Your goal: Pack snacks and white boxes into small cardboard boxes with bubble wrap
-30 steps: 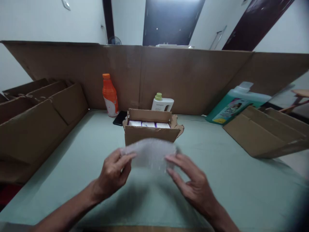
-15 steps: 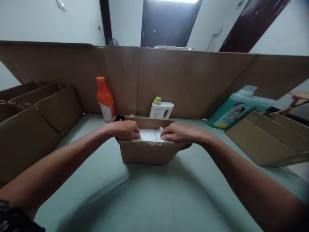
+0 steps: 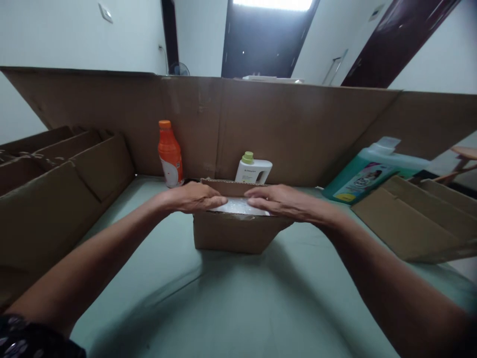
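An open cardboard box (image 3: 229,234) stands upright on the green cloth in the middle of the view. White, shiny wrapping that looks like bubble wrap (image 3: 240,206) fills its top, and whatever lies under it is hidden. My left hand (image 3: 196,197) rests at the box's left side with fingers stretched out flat over the wrapping. From the right, my right hand (image 3: 278,201) lies over the box in the same way, its fingers extended and the thumb on the wrapping. Neither hand grips anything that I can see.
Behind the box stand an orange bottle (image 3: 170,156) and a white bottle with a green cap (image 3: 253,170). A large teal jug (image 3: 367,171) leans at the right beside a cardboard carton (image 3: 406,219). Another carton (image 3: 55,204) is at left. A cardboard panel (image 3: 290,129) closes the back.
My fingers have come up from inside the box edges and straightened out, now lying flat over the wrapping. The whole view has shifted slightly.
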{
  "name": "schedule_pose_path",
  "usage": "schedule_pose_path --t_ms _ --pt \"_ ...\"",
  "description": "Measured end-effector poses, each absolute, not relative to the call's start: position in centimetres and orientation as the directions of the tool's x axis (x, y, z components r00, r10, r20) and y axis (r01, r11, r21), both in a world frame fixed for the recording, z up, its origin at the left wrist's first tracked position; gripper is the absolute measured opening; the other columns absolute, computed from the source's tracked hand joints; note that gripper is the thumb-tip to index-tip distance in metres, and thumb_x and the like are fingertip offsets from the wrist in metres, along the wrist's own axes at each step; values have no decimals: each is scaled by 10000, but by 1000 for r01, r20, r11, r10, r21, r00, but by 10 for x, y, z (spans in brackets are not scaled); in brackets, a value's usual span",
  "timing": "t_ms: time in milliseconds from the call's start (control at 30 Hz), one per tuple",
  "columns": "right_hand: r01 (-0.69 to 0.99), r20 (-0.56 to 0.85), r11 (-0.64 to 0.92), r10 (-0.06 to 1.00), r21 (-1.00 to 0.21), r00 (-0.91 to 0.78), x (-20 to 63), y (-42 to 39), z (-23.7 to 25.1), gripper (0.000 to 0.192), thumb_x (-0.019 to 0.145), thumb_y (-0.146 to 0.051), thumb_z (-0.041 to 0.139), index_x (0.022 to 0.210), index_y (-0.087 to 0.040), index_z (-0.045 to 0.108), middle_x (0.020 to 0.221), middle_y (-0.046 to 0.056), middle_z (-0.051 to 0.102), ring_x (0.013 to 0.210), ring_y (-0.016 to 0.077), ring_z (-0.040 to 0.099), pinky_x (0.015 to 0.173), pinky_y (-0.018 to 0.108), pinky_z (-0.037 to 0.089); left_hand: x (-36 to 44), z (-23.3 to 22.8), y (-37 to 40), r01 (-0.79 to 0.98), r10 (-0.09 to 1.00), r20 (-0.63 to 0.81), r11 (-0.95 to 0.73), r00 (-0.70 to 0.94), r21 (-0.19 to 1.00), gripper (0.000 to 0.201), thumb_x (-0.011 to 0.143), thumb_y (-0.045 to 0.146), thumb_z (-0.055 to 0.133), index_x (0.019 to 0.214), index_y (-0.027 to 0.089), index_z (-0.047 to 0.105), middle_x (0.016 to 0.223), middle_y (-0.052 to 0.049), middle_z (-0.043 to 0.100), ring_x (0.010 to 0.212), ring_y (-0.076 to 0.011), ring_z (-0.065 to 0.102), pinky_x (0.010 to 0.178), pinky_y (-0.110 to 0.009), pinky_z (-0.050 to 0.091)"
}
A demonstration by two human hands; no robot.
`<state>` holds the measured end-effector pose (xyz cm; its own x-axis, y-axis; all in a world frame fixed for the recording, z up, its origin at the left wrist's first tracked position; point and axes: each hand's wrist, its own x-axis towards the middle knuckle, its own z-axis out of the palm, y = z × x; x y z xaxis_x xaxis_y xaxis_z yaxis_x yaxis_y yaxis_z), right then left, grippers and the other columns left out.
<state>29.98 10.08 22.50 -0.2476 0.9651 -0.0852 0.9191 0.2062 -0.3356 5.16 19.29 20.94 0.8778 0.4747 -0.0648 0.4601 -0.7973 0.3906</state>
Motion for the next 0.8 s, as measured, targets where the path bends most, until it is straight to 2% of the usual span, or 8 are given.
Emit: schedule_pose_path --t_ms 67,100,200,267,367,433,533,800 --pt "877 -144 245 933 -414 -329 295 98 228 514 985 -542 388 879 -182 740 920 74 755 844 220 681 737 295 502 55 207 189 457 469 -94 -764 878 455 591 998 581 264 751 187 628 723 -27 629 675 -180 568 700 -295 443" --pt "867 -126 232 940 -441 -316 297 93 230 548 992 -563 360 864 -182 733 907 71 754 838 220 681 744 299 510 53 206 185 449 503 -14 -758 864 474 598 1001 579 251 759 186 633 728 -29 634 697 -188 580 737 -311 461" --pt "822 173 165 981 -545 -83 314 64 230 516 989 -580 368 992 -214 732 1039 68 759 983 238 681 855 328 524 30 192 169 379 622 437 -763 650 523 485 1006 515 318 997 199 687 998 -53 709 982 -233 637 965 -382 468" --pt "793 365 110 919 -600 149 332 37 218 444 948 -589 464 988 -242 737 1044 65 763 1029 255 681 918 369 523 6 170 157 365 688 612 -726 391 583 420 981 486 429 1210 210 646 1231 -73 676 1172 -250 602 1064 -415 439" --pt "751 358 -22 870 -660 340 356 3 174 409 859 -602 583 998 -246 729 1030 81 767 998 283 704 897 422 553 -19 116 142 391 812 531 -582 240 713 568 894 505 588 1370 198 550 1343 -114 623 1255 -285 579 1097 -470 443" --pt "705 253 -77 901 -705 351 361 -3 134 518 787 -616 652 1131 -231 689 1128 120 749 1052 315 701 854 432 582 -20 78 136 389 877 401 -477 263 788 680 851 506 639 1438 200 485 1430 -147 562 1319 -318 541 1126 -525 414" --pt "657 182 -60 938 -751 294 351 13 82 731 718 -659 705 1287 -216 583 1268 161 691 1171 354 657 877 457 590 1 38 138 296 888 316 -417 334 860 857 780 503 716 1514 210 383 1554 -176 428 1420 -362 433 1160 -571 362" --pt "488 202 -38 880 -872 431 328 52 39 746 666 -679 728 1210 -194 573 1099 147 754 980 324 728 803 423 609 66 38 129 -26 901 304 -312 308 950 891 822 402 720 1569 206 276 1519 -149 491 1421 -349 438 1192 -551 353"
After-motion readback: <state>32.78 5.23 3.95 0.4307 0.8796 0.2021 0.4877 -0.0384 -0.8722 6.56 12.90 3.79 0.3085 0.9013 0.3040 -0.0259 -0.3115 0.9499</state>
